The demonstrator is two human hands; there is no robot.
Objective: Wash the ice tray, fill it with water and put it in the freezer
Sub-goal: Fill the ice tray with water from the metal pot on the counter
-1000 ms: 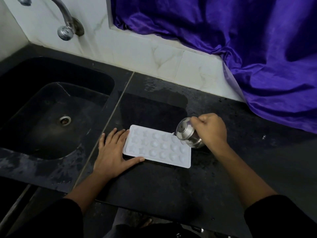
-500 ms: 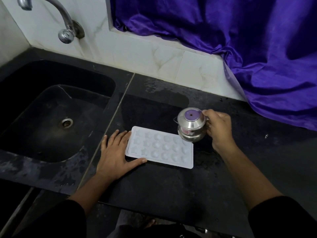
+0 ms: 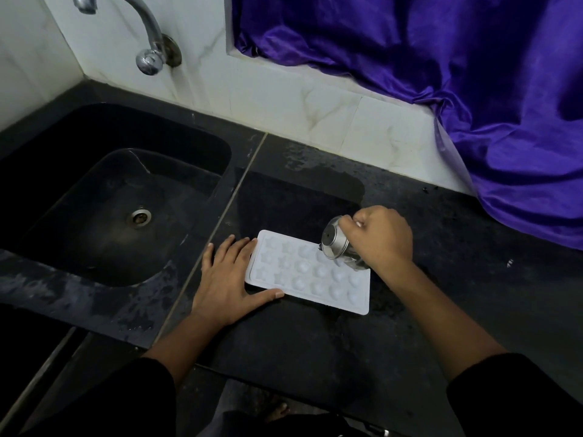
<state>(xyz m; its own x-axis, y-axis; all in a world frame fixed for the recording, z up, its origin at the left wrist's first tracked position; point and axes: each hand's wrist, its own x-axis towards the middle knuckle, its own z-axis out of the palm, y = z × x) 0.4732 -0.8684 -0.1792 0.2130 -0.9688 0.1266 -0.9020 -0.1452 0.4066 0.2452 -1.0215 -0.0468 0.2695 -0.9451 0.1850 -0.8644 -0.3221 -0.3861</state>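
White ice tray (image 3: 307, 274), star and round cells, flat on counter (image 3: 315, 357); left hand (image 3: 228, 280) flat-fingered beside; right hand (image 3: 380, 239) gripping tilted steel pot (image 3: 336, 242).

Nothing readable is showing anywhere in the head view. The white plastic ice tray (image 3: 364, 294) with star and round moulds is showing no writing that can be made out, and the small shiny steel pot (image 3: 336, 244) is showing no legible label, brand, number or sign.
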